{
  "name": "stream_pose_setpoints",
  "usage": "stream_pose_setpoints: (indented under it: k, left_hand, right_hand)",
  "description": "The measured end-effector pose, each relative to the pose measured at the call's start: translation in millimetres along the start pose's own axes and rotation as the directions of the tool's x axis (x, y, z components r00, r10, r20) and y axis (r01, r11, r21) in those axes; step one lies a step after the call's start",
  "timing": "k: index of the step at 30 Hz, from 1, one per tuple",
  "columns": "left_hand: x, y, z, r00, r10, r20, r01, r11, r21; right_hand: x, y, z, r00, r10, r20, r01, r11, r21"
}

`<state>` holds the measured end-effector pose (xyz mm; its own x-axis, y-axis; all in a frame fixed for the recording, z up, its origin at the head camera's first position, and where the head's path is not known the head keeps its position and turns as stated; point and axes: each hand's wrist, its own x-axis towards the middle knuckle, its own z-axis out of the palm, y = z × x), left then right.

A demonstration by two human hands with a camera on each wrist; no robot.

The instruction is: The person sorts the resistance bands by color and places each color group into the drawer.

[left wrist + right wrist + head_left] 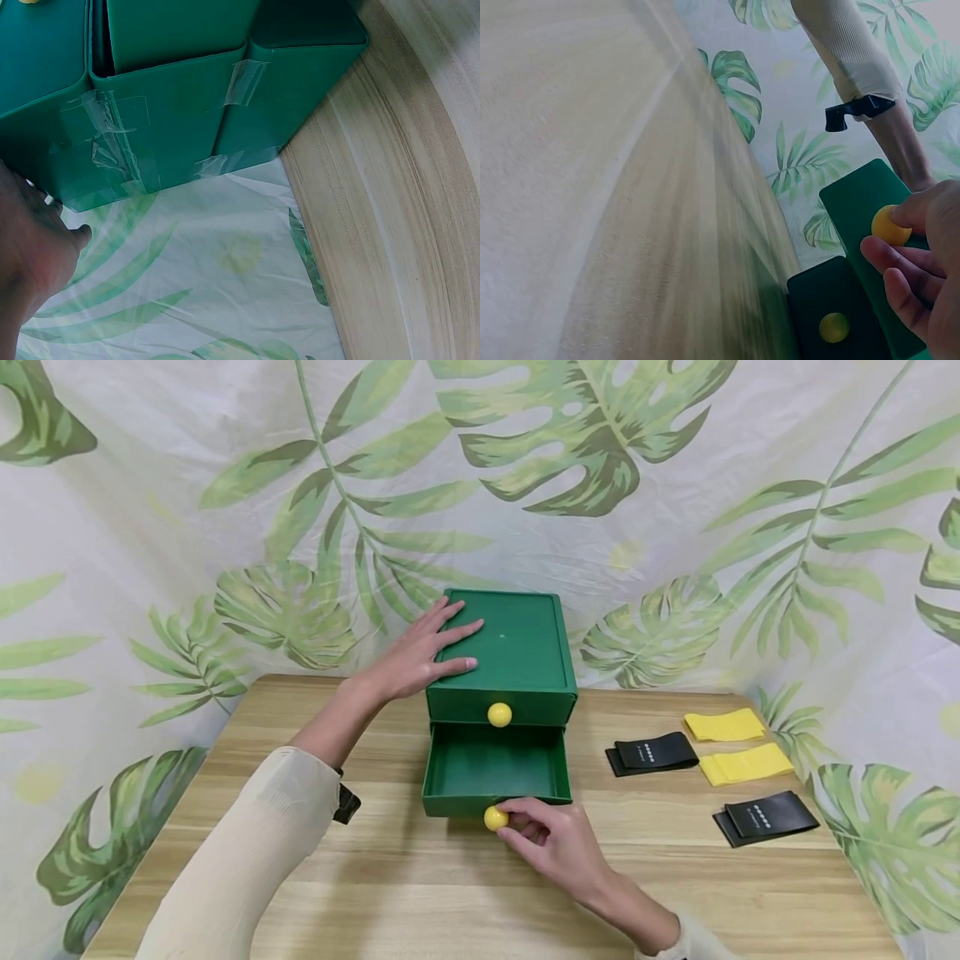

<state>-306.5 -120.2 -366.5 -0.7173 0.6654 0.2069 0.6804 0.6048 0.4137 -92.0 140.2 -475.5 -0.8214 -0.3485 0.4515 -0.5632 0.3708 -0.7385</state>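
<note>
A green drawer unit (517,643) stands on the table, its top drawer closed behind a yellow knob (499,715). Below that, the middle drawer (495,768) is pulled out and holds nothing visible. My right hand (558,843) pinches the yellow knob (885,227) of this drawer between thumb and fingers. Spread flat, my left hand (423,652) rests on the unit's top at its left edge. Beneath the pulled-out drawer, the right wrist view has a lower closed drawer (832,296) with its own knob (834,328). Clear tape (244,82) joins the stacked sections.
On the table's right side lie a black folded band (656,753), a second black band (765,818) and two yellow folded bands (723,725). A leaf-printed cloth (525,543) hangs behind the wooden table (360,860).
</note>
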Motion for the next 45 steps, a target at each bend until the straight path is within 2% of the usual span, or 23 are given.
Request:
stream_pose_setpoints:
  k: [7, 14, 19, 22, 28, 33, 36, 42, 45]
  left_hand:
    - [-0.6, -0.2, -0.5, 1.000, -0.002, -0.001, 0.002, 1.000, 0.001]
    - [-0.3, -0.4, -0.2, 1.000, 0.002, -0.004, -0.002, 1.000, 0.009]
    - [-0.2, -1.0, 0.2, 1.000, 0.004, -0.004, -0.004, 1.000, 0.012]
    - [0.1, -1.4, 0.6, 1.000, 0.000, -0.001, 0.000, 1.000, 0.009]
    - [0.3, -1.2, -0.1, 1.000, -0.005, 0.004, 0.005, 1.000, -0.001]
    - [0.4, -2.0, -0.5, 1.000, -0.006, 0.004, 0.006, 1.000, 0.006]
    - [0.2, -2.2, -0.7, 1.000, -0.009, 0.006, 0.008, 1.000, 0.011]
    - [0.0, -1.5, -1.0, 1.000, -0.007, 0.007, 0.007, 1.000, 0.012]
    - [-0.2, -1.6, -1.1, 1.000, -0.005, 0.010, 0.004, 1.000, 0.014]
  right_hand:
    - [-4.2, -3, 2, 1.000, -0.003, 0.007, 0.003, 1.000, -0.006]
    - [-5.5, -9, -7, 0.998, -0.017, 0.060, 0.020, 0.999, -0.041]
    - [-5.7, -19, -24, 0.993, 0.018, 0.113, -0.009, 0.997, -0.082]
    - [-5.3, -27, -38, 0.991, 0.042, 0.129, -0.032, 0.997, -0.074]
    - [-3.4, -35, -66, 0.996, 0.012, 0.086, -0.008, 0.999, -0.050]
    - [-1.6, -27, -89, 1.000, 0.014, 0.020, -0.012, 0.991, -0.137]
    - [0.3, -19, -101, 1.000, 0.006, 0.006, -0.005, 0.985, -0.171]
    - [5.5, 6, -127, 0.998, -0.064, -0.013, 0.059, 0.971, -0.233]
    - [6.9, 20, -140, 0.998, -0.067, -0.011, 0.061, 0.960, -0.273]
